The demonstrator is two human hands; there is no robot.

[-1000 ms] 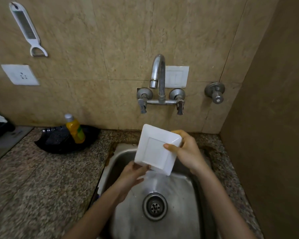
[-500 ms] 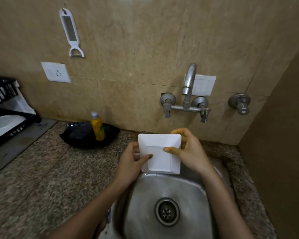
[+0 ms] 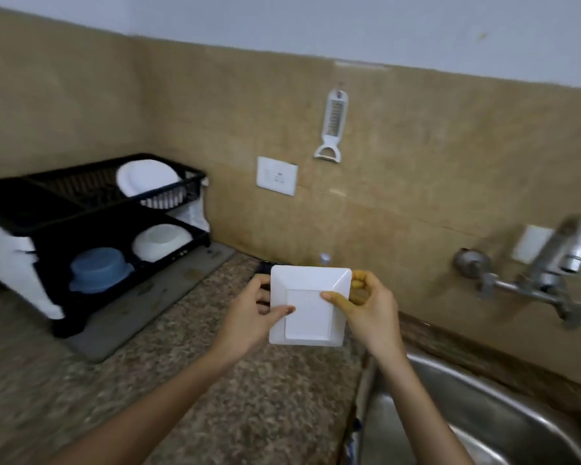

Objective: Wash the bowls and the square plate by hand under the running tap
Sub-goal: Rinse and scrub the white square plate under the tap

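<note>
A white square plate (image 3: 307,305) is held upright above the granite counter (image 3: 215,380), left of the steel sink (image 3: 467,407). My left hand (image 3: 252,313) grips its left edge, thumb on the face. My right hand (image 3: 369,307) grips its right edge, thumb across the front. The tap (image 3: 564,256) is at the far right, with no water visible. In the black dish rack (image 3: 91,229) at the left, a white bowl (image 3: 160,241) and a blue bowl (image 3: 98,270) lie upside down on the lower tier, and a white plate (image 3: 146,177) stands on the upper tier.
A grey drying mat (image 3: 155,297) lies under the rack. On the tiled wall hang a white peeler (image 3: 332,127) and a wall socket (image 3: 276,176). A bottle cap (image 3: 324,258) peeks above the plate's top edge.
Both hands have carried the square plate left, from over the sink to above the counter. My view has swung left, bringing the dish rack into sight and pushing the tap to the right edge.
</note>
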